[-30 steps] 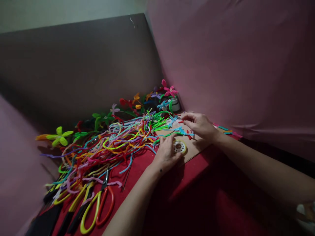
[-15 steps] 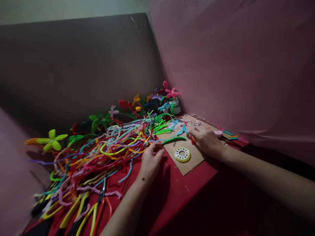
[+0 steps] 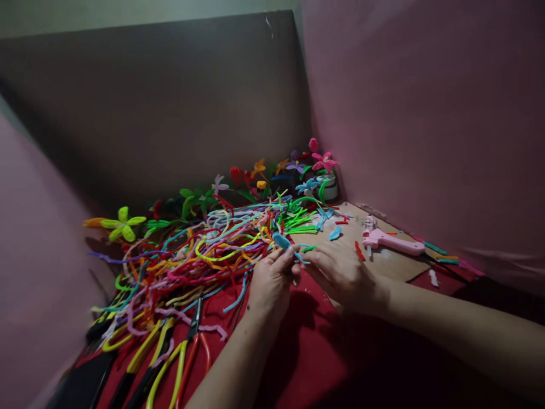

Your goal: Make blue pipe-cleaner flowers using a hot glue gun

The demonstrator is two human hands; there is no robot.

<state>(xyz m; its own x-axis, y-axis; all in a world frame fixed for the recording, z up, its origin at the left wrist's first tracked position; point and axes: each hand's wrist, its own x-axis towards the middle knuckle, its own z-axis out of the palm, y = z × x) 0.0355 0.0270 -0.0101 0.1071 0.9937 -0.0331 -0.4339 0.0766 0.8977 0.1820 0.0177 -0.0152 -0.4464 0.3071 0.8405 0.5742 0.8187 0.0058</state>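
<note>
A blue pipe-cleaner petal is pinched between the thumb and fingers of my left hand, its loop pointing up and to the left. My right hand is closed at the petal's thin tail, just right of the left fingertips. Another blue petal lies on the brown cardboard beyond my right hand. Part of a green pipe-cleaner piece shows behind the fingers. My right hand and forearm hide the near part of the cardboard.
A pink glue gun lies on the cardboard, near red scraps. Tangled pipe cleaners spread to the left, with pliers and scissors in front. Finished flowers line the back by the wall. A white pot stands in the corner.
My right hand has brought a blue petal from the cardboard to my left hand, which now grips it. The view has shifted, uncovering the glue gun; the white-and-yellow roll is now hidden.
</note>
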